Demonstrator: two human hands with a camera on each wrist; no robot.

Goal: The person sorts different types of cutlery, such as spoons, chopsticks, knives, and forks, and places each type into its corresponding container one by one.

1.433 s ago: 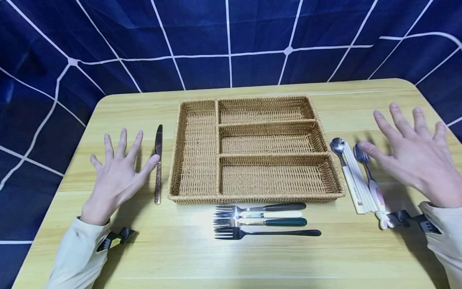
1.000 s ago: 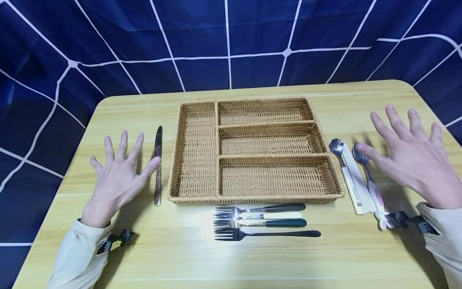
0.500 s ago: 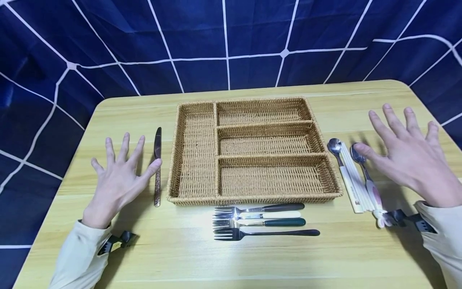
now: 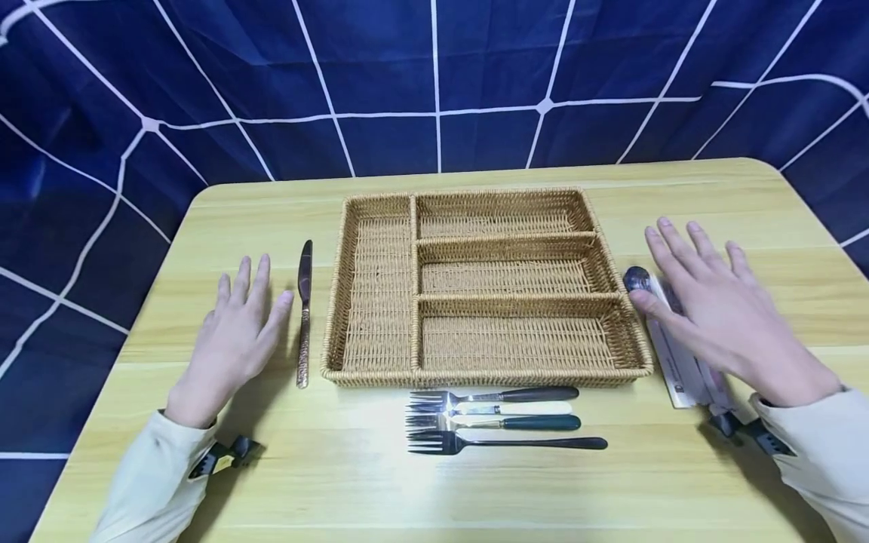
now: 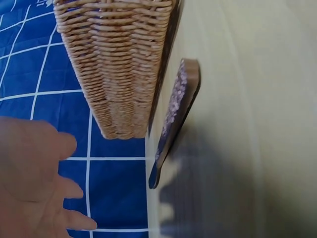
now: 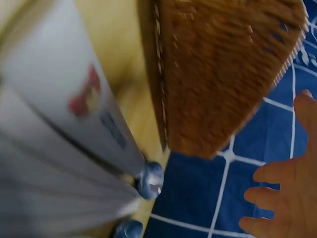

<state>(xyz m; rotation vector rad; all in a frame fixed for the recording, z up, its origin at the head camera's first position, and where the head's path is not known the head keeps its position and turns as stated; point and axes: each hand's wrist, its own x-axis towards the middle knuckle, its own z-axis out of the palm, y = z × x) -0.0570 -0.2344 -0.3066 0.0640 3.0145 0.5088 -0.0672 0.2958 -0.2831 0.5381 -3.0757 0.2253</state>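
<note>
My left hand (image 4: 234, 343) hovers over the table, fingers straight, left of a table knife (image 4: 304, 317) with a patterned handle. Apart from that knife, the hand (image 5: 29, 178) holds nothing. On the right, my right hand (image 4: 720, 317) hangs with extended fingers above a spoon (image 4: 637, 279), white chopsticks (image 4: 691, 385) and a second spoon, mostly hidden under it. Close up in the right wrist view, the white handle (image 6: 64, 64) is blurred and the hand (image 6: 292, 183) grips nothing. Between the hands lies a wicker cutlery tray (image 4: 489, 375) with several compartments.
Several forks lie side by side in front of the tray, among them a black fork (image 4: 529, 442) and a green-handled fork (image 4: 539, 423). A blue cloth (image 4: 380, 68) with white lines hangs behind the wooden table (image 4: 326, 490).
My right hand has moved left and slightly nearer, now covering much of the spoons and chopsticks. My left hand's fingers have drawn closer together. The cutlery and tray stay in place.
</note>
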